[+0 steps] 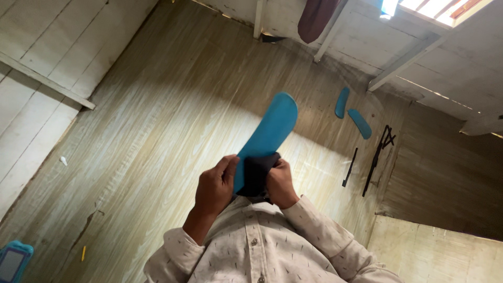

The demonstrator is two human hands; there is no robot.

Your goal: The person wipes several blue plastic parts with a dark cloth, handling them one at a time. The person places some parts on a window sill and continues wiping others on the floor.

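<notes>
A wood-grain floor [157,136] fills most of the view, with white plank walls [36,78] around it. Against it the person holds up a long blue insole-shaped sole [270,131], its rounded tip pointing away. Both hands are clamped at its near end: the left hand [216,184] pinches the blue edge, the right hand [280,183] grips a dark cloth piece [257,175] pressed against it. Judging by this, the dark piece is being fitted onto the sole; next it likely needs smoothing flat along the edge. Two more blue soles [352,112] and thin black strips [374,157] lie well apart on the floor
</notes>
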